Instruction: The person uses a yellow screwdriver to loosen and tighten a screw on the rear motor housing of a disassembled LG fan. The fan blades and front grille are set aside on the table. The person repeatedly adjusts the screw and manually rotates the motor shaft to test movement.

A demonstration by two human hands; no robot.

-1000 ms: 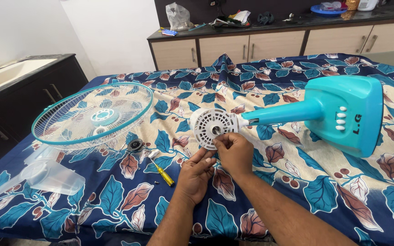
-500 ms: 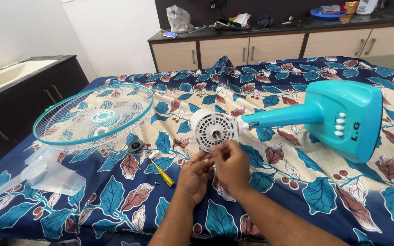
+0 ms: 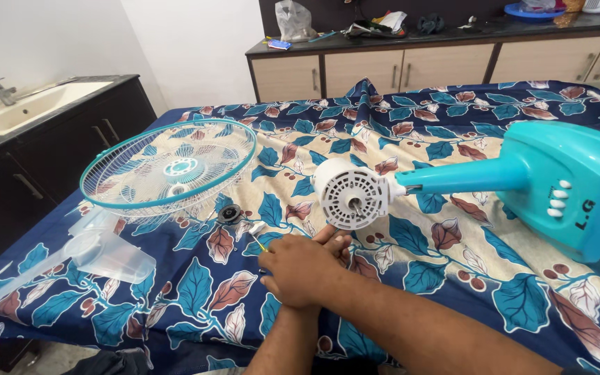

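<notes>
While crossed over each other on the leaf-patterned bedsheet (image 3: pixel 411 278), right hand (image 3: pixel 303 267) on top, covering most of the left hand (image 3: pixel 280 278). Fingertips of the lower hand poking out just below the white round motor housing (image 3: pixel 351 194), close to it, contact not clear. Grip of either hand impossible to judge: fingers curled and stacked, palms hidden, nothing visibly pinched. Yellow-handled screwdriver (image 3: pixel 258 242) just beside the knuckles, partly hidden under them, tip toward a small black knob (image 3: pixel 229 214). Motor housing lying on its side on the sheet, face with vent slots and short shaft turned toward the hands, joined by a teal neck to the teal fan base (image 3: pixel 564 187) with white push buttons, at right. Teal-rimmed wire fan guard (image 3: pixel 168 167) flat on the sheet at left, well apart from the motor. Clear plastic fan blade (image 3: pixel 102 253) nearer the left edge of the bed. Behind, a dark cabinet with a sink (image 3: pixel 29 107) at left, and a desk (image 3: pixel 439 35) with beige cupboard doors, cluttered on top.
</notes>
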